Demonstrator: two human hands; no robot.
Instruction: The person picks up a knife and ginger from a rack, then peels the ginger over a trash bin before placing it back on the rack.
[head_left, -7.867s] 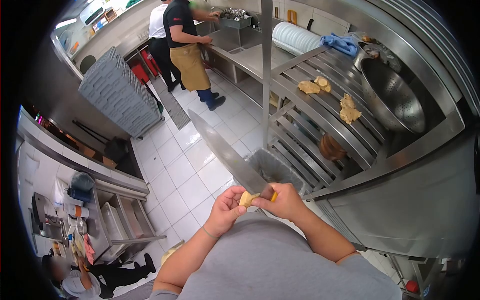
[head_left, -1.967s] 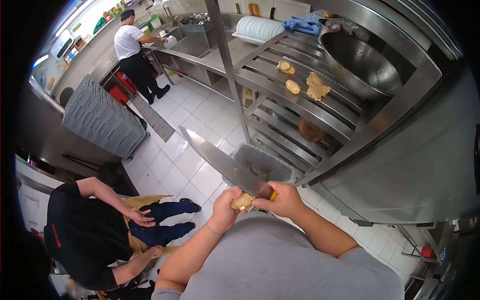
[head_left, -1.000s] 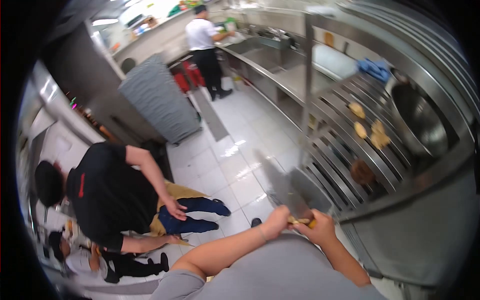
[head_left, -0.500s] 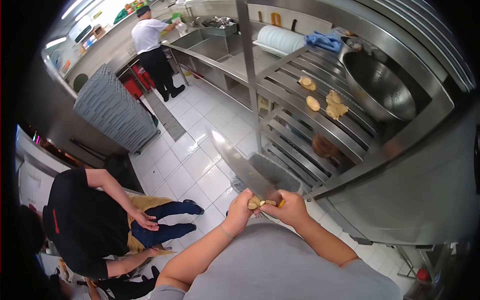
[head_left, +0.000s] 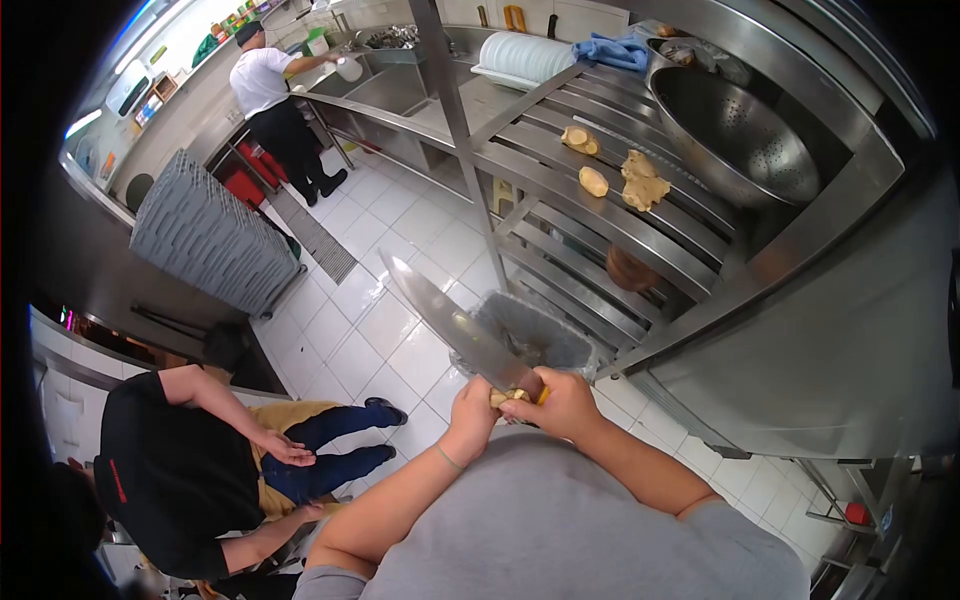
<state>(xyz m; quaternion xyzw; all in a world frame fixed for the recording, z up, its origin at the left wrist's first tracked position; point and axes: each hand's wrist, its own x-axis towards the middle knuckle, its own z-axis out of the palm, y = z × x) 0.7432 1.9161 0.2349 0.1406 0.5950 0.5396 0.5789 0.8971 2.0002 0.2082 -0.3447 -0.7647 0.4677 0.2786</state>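
My right hand point(head_left: 568, 403) is closed around the yellow handle of a large kitchen knife point(head_left: 450, 320), whose broad blade points up and to the left. In my left hand point(head_left: 474, 415) is a knobbly piece of ginger point(head_left: 506, 397), gripped close to my body. The heel of the blade lies against or just over the ginger; exact contact is hidden by my fingers. Below the blade stands a grey bin point(head_left: 570, 352) with a clear liner. More pieces of ginger point(head_left: 643, 182) rest on the slatted metal shelf point(head_left: 690, 235) at the right.
A steel colander point(head_left: 745, 135) sits on the shelf beside a blue cloth point(head_left: 612, 50). White plates point(head_left: 527, 60) are stacked by the sink point(head_left: 390, 90). One person in black point(head_left: 175, 460) stands close at left; another point(head_left: 265, 85) works at the sink. Stacked grey trays point(head_left: 210, 235) stand behind.
The view has shifted slightly, so the shelf and bin appear moved. My right thumb has come nearer the ginger, covering more of it. Both hands keep their hold.
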